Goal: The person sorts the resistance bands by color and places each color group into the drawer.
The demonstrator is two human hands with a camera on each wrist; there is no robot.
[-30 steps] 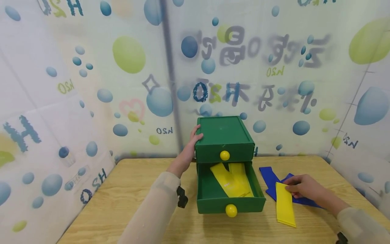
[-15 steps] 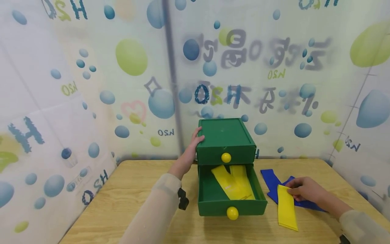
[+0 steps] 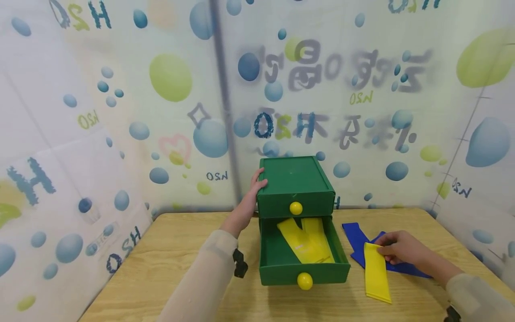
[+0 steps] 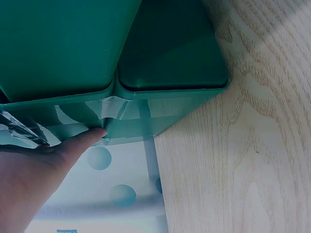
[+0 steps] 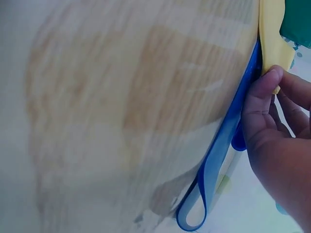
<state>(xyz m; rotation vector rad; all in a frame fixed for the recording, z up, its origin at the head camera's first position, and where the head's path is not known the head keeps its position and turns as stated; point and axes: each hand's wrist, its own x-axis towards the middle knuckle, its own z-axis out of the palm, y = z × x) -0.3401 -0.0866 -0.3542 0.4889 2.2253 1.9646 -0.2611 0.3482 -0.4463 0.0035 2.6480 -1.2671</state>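
Bubble-printed wall (image 3: 170,78), wooden table (image 3: 169,255), yellow band (image 3: 377,277) in my pinch

Well left of that pinch, my left hand (image 3: 245,208) rests against the green cabinet (image 3: 295,175). Its pulled-out lower drawer (image 3: 277,273) holds more yellow strips (image 3: 306,248); the side wall is the nearest raised edge. My right hand (image 3: 402,250) pinches the band's far end, a sensible hold: it looks light, soft, perhaps slick. Blue bands (image 3: 356,239) lie beneath my fingers; nearer me, the tabletop leaves room.

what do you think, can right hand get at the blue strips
Probably not freely: the right hand pinches a yellow strip and would likely need to let go first, though the blue strips lie close beside it.
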